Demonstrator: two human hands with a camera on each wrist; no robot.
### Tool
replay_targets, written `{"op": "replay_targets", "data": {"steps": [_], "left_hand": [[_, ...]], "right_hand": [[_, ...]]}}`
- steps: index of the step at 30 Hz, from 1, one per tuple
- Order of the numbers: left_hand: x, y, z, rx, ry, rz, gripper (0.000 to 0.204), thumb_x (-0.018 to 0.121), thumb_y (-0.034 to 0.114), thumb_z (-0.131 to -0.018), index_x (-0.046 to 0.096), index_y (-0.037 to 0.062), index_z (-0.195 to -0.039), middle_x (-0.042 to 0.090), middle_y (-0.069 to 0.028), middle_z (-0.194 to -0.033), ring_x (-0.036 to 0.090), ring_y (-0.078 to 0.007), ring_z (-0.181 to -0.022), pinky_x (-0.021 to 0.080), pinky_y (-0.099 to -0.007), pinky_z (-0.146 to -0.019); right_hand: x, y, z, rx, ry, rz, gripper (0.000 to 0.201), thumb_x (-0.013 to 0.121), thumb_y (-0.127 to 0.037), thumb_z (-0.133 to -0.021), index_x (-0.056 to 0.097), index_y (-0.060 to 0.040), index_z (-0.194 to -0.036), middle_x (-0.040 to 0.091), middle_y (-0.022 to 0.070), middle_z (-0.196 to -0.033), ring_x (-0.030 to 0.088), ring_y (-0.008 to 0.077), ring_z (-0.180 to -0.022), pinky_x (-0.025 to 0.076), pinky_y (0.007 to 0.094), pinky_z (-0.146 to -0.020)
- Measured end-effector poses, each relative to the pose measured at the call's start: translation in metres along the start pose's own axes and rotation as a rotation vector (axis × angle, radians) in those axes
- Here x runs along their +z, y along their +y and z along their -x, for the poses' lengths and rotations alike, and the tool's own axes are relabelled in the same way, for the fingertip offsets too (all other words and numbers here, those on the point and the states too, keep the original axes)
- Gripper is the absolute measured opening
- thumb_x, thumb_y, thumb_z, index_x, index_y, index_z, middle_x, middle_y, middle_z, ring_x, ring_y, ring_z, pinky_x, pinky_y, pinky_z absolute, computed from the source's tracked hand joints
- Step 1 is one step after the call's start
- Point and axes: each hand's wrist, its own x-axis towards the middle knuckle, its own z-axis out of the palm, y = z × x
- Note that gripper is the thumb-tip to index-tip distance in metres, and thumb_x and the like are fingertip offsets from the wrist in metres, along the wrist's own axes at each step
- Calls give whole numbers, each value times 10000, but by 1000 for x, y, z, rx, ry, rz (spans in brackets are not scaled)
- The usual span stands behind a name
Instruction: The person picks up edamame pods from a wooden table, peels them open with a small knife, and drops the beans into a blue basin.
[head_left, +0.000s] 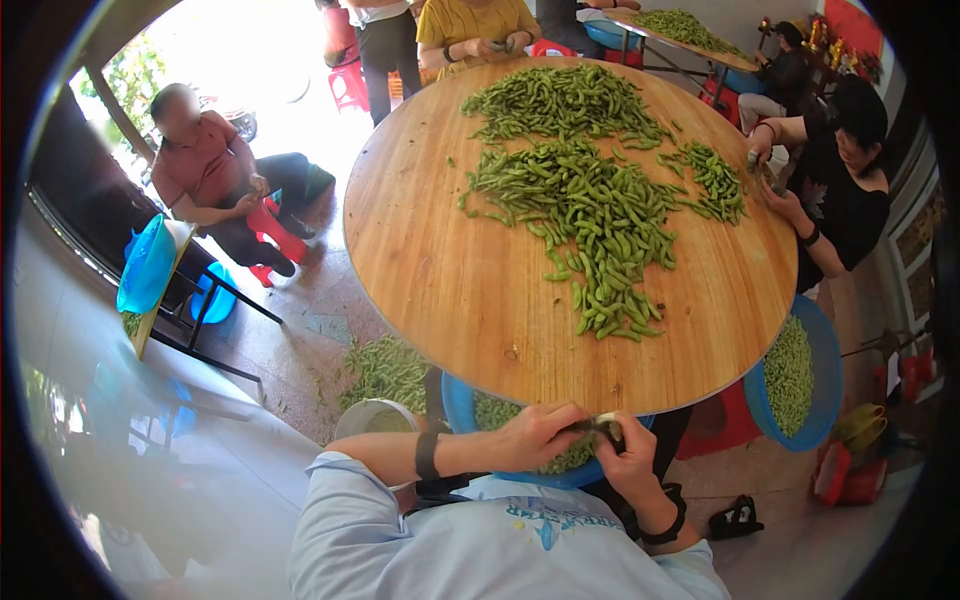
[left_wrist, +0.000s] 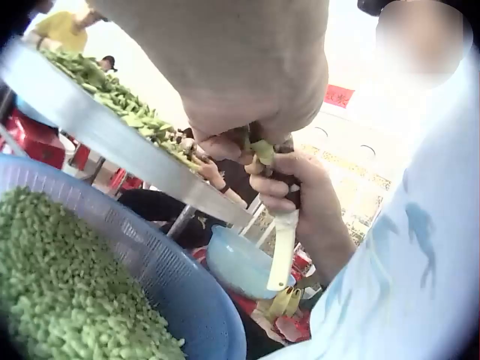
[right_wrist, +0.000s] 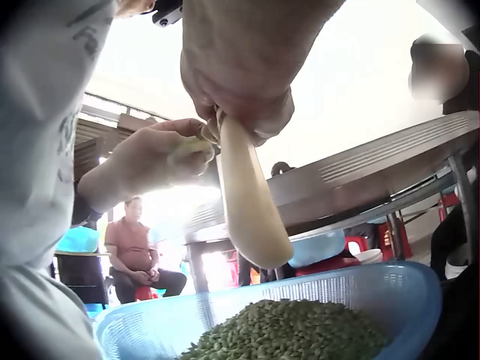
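Observation:
My left hand (head_left: pixel 543 436) and right hand (head_left: pixel 630 462) meet close together over the near edge of the table. Between the left fingertips is a yellow-green bean pod (left_wrist: pixel 262 152), partly covered by the fingers. The right hand curls round a tool with a smooth cream handle (right_wrist: pixel 251 206); its working end is hidden at the fingers. In the left wrist view, that handle points down below the right fist. Below both hands stands a blue perforated basket (right_wrist: pixel 409 296), heaped with shelled green beans (left_wrist: pixel 75 277).
The round wooden table (head_left: pixel 430 290) carries piles of green pods (head_left: pixel 590 210). Another blue basket (head_left: pixel 835 365) of beans stands at the right. Pods (head_left: pixel 385 372) lie on the floor near a pale bucket (head_left: pixel 375 415). People sit around, one in a red shirt (head_left: pixel 205 165).

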Motion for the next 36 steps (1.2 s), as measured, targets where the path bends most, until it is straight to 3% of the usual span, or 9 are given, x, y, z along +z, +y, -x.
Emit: {"op": "replay_targets", "data": {"steps": [5,11,15,21,23,26,29,31,36], "left_hand": [[-25,-3,-35,228,81,-376,299,612,-7,-721,552,31,-1012,550,-128,-851,592,-300,-808,487,-370,-668],[-18,-28,-66,440,-197,-761,392,589,119,-720,535,-19,-1084,522,-173,-1090,516,-311,-1082,431,-393,-881],[-21,-51,-57,494,-328,-763,521,583,249,-790,481,-61,-1195,425,-219,-1312,414,-312,-1253,377,-422,-972],[-92,-55,-24,81,-278,-837,819,656,505,-732,427,-58,-1281,363,-219,-1380,293,-363,-1331,240,-481,-1069],[-126,-61,-5,-157,-222,-932,836,638,493,-759,371,-57,-1328,297,-229,-1422,225,-376,-1359,205,-493,-1077],[-165,-88,12,-344,6,-1171,838,625,469,-787,316,-55,-1362,242,-227,-1457,181,-386,-1376,197,-495,-1076],[-154,-57,-20,-394,44,-1223,880,637,453,-792,249,-54,-1399,198,-242,-1479,148,-374,-1398,188,-480,-1097],[-129,-39,-52,-196,-233,-929,857,608,484,-814,275,-66,-1382,222,-242,-1469,165,-374,-1394,217,-476,-1087],[-91,-65,-84,28,-349,-808,871,573,538,-820,290,-73,-1371,271,-257,-1443,195,-372,-1384,228,-471,-1086]], "right_hand": [[-14,17,7,185,141,-49,129,637,34,-748,585,3,-863,530,103,-656,511,197,-531,426,265,-518],[11,10,2,-389,-227,138,203,709,29,-687,606,-16,-856,625,109,-804,600,276,-708,493,328,-619],[12,19,2,-415,-271,133,246,720,7,-678,608,-14,-895,635,125,-828,606,294,-740,499,348,-639],[-14,14,-9,-201,-52,123,196,692,6,-724,603,-4,-898,626,162,-824,628,300,-703,498,327,-616],[-25,16,-9,237,34,-249,113,600,-11,-844,582,13,-953,645,91,-768,602,156,-593,462,237,-554],[-36,32,-23,329,200,-644,98,532,-73,-919,558,10,-965,600,72,-725,512,100,-511,380,202,-451],[-36,47,-39,312,330,-830,127,516,-114,-939,549,8,-954,567,65,-693,488,91,-489,356,206,-419],[-32,54,-40,330,362,-812,146,511,-133,-946,547,8,-947,553,59,-683,490,89,-490,360,210,-413],[-31,61,-42,308,290,-628,119,511,-117,-942,551,-6,-962,558,56,-690,485,88,-479,355,213,-399]]}}
